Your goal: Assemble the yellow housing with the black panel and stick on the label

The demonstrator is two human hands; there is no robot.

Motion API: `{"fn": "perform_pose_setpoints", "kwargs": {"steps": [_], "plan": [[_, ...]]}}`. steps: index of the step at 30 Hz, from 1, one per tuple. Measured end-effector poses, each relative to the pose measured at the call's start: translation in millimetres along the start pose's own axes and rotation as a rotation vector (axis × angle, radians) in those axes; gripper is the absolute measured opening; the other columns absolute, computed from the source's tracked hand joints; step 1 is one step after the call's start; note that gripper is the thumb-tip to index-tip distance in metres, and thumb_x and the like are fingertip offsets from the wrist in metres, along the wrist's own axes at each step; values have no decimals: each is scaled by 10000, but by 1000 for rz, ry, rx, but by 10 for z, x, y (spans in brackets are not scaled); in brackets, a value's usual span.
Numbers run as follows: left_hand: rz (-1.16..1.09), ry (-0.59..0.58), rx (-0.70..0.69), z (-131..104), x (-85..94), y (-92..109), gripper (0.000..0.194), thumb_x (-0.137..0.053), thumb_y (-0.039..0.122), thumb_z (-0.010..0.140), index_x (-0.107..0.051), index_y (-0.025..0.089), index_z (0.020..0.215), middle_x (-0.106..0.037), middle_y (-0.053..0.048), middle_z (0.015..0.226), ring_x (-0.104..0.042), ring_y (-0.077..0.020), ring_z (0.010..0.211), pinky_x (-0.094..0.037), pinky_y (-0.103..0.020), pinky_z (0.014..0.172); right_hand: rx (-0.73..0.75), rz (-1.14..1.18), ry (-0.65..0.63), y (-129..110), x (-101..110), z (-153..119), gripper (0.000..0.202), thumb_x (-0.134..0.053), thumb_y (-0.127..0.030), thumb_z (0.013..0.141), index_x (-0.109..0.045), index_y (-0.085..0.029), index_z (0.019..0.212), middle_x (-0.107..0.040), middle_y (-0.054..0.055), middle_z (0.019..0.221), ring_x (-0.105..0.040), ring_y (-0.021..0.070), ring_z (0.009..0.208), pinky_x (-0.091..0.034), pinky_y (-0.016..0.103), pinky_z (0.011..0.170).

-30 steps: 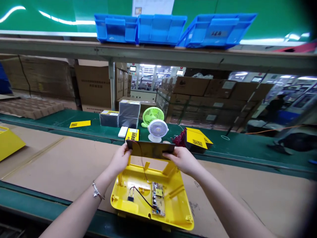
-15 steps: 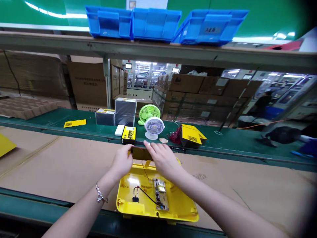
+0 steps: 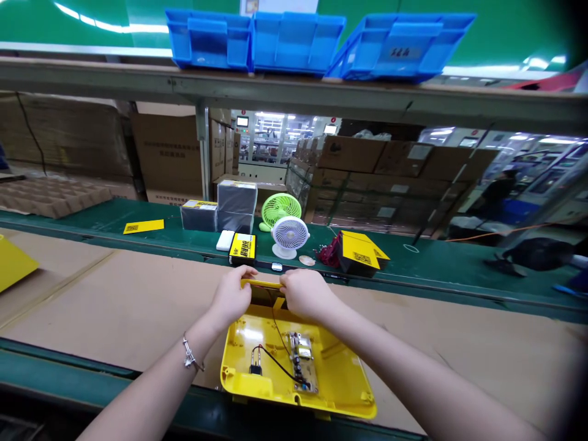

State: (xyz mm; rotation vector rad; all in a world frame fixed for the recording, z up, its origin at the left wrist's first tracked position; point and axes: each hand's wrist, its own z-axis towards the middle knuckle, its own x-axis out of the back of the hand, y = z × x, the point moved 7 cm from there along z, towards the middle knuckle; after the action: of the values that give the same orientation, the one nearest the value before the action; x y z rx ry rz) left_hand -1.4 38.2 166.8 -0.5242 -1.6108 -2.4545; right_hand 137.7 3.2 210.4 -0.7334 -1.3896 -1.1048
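Note:
A yellow plastic housing [image 3: 335, 380] lies open side up in front of me. Inside it are a circuit board [image 3: 303, 361], a black plug socket [image 3: 255, 366] and thin wires. At its far edge stands a dark panel with a yellow top edge [image 3: 261, 284], partly hidden by my hands. My left hand [image 3: 232, 295] pinches the panel's left end, thumb on the near side. Curled over its right end is my right hand [image 3: 305, 294], closed, with the fingertips partly hidden. A thin wire runs from the panel area down into the housing.
Brown cardboard [image 3: 151, 300] covers the near bench. On the green ledge behind stand a white fan [image 3: 290, 236], a green fan [image 3: 280, 208], grey boxes [image 3: 236, 205], a black-and-yellow box [image 3: 242, 248] and yellow cards [image 3: 361, 248]. Blue bins [image 3: 298, 43] sit on the overhead shelf.
My right hand's fingers were stretched over the panel's top and are now curled at its right end. The panel's yellow top edge now shows. The view has shifted slightly.

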Motion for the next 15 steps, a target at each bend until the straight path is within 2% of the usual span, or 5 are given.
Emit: {"fn": "perform_pose_setpoints", "kwargs": {"steps": [4, 6, 10, 15], "plan": [[-15, -51, 77, 85, 23, -118, 189, -490, 268, 777, -601, 159, 884, -639, -54, 870, -588, -176, 802, -455, -291, 736, 63, 17, 84, -211, 88, 29, 279, -498, -404, 837, -616, -173, 942, -622, 93, 906, -567, 209, 868, -398, 279, 731], [4, -106, 92, 115, 38, -168, 272, -467, 384, 800, -602, 149, 788, -628, -41, 771, -572, -172, 726, -445, -283, 660, 82, -5, 84, -286, 64, 91, 308, -503, -418, 838, -619, -150, 937, -626, 104, 890, -576, 211, 843, -403, 273, 704], [43, -231, 83, 141, 91, -191, 360, -438, 464, 805, -605, 150, 752, -592, -4, 675, -520, -141, 623, -400, -248, 569, 135, -39, 30, -335, 6, 230, 210, -484, -261, 858, -658, -144, 853, -652, 102, 837, -607, 197, 778, -403, 255, 651], [124, -370, 44, 205, 157, -76, 311, -516, 437, 751, -623, 153, 680, -580, 2, 628, -489, -129, 585, -351, -229, 529, 238, -105, -40, -414, 120, 252, 122, -575, -80, 724, -677, -145, 737, -667, 90, 731, -617, 221, 697, -404, 277, 612]]}}
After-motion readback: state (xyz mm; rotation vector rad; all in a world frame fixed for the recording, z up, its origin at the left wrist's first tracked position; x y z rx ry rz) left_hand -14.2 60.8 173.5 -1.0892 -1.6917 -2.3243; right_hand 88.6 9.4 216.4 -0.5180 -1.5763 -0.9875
